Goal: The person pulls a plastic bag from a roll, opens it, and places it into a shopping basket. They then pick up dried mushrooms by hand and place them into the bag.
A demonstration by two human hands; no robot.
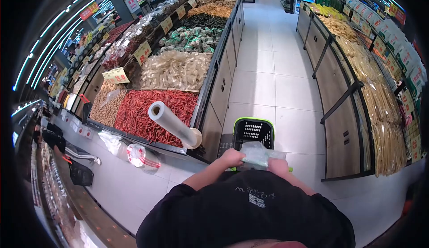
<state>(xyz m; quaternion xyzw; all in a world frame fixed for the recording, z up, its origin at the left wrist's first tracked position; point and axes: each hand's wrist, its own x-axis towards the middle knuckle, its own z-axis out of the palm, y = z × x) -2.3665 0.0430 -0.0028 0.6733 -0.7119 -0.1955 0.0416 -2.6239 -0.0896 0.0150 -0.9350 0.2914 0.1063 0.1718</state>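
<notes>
A crumpled clear plastic bag (254, 152) is stretched between my two hands in front of my chest. My left hand (232, 158) pinches its left side with closed fingers. On the other side, my right hand (278, 166) is closed around the bag's right end. Just beyond and below them is a black shopping basket (271, 132) with a bright green rim; the bag and my hands hide its near part. What the bag contains, if anything, I cannot make out.
To the left, a display bin holds dried red chillies (147, 114), pale dried slices (176, 69) and a roll of plastic bags (172, 122) on a post. Dried bean-curd sticks (380, 114) fill the right stand. A tiled aisle (272, 65) runs between. Another person (58, 141) is at far left.
</notes>
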